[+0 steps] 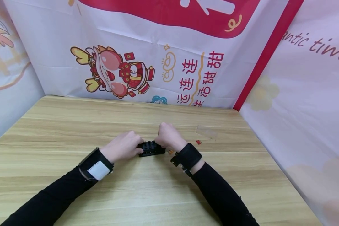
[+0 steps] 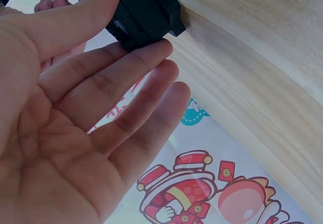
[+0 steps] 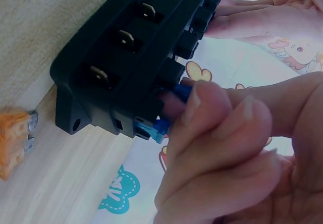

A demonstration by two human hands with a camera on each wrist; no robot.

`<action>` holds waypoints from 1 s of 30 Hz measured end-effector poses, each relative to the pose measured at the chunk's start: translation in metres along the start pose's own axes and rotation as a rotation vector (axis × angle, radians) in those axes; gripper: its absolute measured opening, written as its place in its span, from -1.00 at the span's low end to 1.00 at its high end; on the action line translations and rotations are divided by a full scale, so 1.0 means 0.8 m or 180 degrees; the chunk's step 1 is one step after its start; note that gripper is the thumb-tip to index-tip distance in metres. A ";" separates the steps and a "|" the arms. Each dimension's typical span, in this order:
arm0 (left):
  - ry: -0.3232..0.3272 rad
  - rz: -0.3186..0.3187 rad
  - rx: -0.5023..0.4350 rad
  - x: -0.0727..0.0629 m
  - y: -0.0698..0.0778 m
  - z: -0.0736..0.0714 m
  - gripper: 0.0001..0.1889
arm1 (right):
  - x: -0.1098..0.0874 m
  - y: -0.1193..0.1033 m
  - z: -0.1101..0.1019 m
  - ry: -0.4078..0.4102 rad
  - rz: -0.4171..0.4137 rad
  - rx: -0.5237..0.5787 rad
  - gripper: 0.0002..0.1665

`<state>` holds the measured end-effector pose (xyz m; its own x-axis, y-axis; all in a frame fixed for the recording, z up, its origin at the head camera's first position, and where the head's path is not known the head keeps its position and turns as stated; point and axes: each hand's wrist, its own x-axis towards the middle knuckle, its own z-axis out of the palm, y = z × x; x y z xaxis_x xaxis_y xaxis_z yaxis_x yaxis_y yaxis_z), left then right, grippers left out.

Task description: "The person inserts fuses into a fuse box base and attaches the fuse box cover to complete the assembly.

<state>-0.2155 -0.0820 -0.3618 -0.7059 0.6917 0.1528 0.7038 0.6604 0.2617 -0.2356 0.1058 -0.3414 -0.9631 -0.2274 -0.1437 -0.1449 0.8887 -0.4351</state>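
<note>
Black fuse block (image 1: 151,147), head view: is occupying the middle of the wooden tabletop (image 1: 124,194), between both hands; whether it is resting flat or being slightly lifted cannot be told. Left hand (image 1: 122,146): its grip is pinching the block's left end. Right hand (image 1: 170,137): is curling at the block's right end. Orange fuse (image 1: 170,152): is lying just beside that end, partly covered. Red piece (image 1: 198,142): is lying apart, to the right. Clear plastic strip (image 1: 206,132): is lying beyond the red piece. Black straps (image 1: 188,157): are circling both wrists

Left wrist view: the thumb is pressing one side of the block, two fingertips are touching the opposite side, and the remaining fingers are extending free

Right wrist view: the right grip is pinching a blue fuse (image 3: 160,128) at the block's end, fingertips partly hiding it; metal terminals (image 3: 126,38) are lining the block's channel; the orange fuse is lying near, its prongs pointing blockward
</note>
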 end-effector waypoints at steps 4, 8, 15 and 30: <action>-0.0016 -0.0022 -0.0005 0.001 0.000 0.001 -0.88 | 0.002 0.001 0.000 -0.0016 -0.0010 0.0014 -0.53; -0.0024 -0.0030 -0.0024 0.001 0.000 0.001 -0.88 | 0.004 0.002 -0.001 -0.0051 -0.0006 0.0006 -0.52; 0.0005 -0.0003 -0.0019 0.000 -0.001 0.000 -0.89 | 0.004 0.001 -0.002 -0.0061 -0.0027 0.0003 -0.58; -0.0006 0.0030 -0.0019 0.000 -0.001 0.000 -0.87 | 0.005 0.002 -0.002 -0.0101 -0.0023 0.0076 -0.60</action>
<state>-0.2165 -0.0825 -0.3617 -0.6990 0.6985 0.1535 0.7100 0.6521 0.2658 -0.2402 0.1074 -0.3412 -0.9543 -0.2466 -0.1686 -0.1459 0.8773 -0.4572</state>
